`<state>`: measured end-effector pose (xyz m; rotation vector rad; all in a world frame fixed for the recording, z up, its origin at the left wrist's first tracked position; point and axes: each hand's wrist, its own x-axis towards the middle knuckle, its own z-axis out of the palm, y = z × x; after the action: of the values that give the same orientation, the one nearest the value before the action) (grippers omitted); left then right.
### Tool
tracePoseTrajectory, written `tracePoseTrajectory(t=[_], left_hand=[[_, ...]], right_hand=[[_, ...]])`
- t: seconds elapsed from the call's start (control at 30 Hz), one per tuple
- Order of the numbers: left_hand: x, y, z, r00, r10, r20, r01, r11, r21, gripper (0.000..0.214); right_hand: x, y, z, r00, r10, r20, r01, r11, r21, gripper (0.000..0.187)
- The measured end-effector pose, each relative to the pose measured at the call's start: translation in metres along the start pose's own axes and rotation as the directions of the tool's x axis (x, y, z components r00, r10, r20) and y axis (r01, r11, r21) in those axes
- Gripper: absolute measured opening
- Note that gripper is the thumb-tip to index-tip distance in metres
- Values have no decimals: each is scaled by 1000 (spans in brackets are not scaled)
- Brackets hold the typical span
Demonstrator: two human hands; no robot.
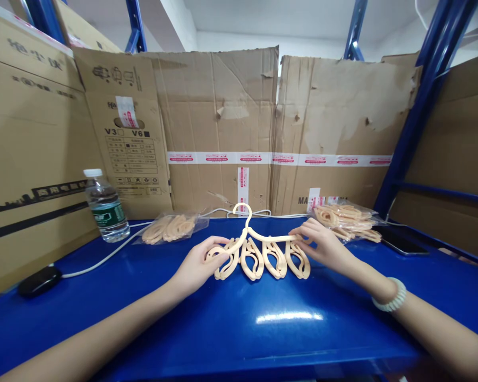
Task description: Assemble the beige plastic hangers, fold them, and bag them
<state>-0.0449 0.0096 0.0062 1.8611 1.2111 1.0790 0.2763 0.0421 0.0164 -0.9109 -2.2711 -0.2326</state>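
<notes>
A cream plastic folding hanger (271, 238) is spread open in the middle, its hook pointing up and away from me. My left hand (197, 264) pinches the tip of its left arm between thumb and fingers. At the other tip, my right hand (322, 245) is closed with its fingertips on the right arm. Several folded hangers (252, 263) of the same cream colour lie in a row on the blue table just below the open one. The leftmost folded hanger (226, 268) is partly covered by my left hand and the open hanger's arm.
Bagged folded hangers lie behind on both sides: a left bag (173, 228) and a right bag (344, 218). A phone (404, 241) is at the right. A water bottle (105, 209), a black device (40, 281) and a white cable (103, 260) are left. Cardboard (219, 127) walls the back.
</notes>
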Motion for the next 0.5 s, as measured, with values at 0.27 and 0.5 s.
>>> tracePoseTrajectory(t=[0.27, 0.5], left_hand=[[3, -3, 0, 997, -18, -71, 19, 1000, 14, 36], [3, -5, -1, 999, 30, -41, -30, 1000, 8, 33]], right_hand=[[-8, -2, 8, 997, -19, -73, -8, 938, -348, 26], [-8, -9, 8, 995, 5, -96, -15, 995, -101, 26]])
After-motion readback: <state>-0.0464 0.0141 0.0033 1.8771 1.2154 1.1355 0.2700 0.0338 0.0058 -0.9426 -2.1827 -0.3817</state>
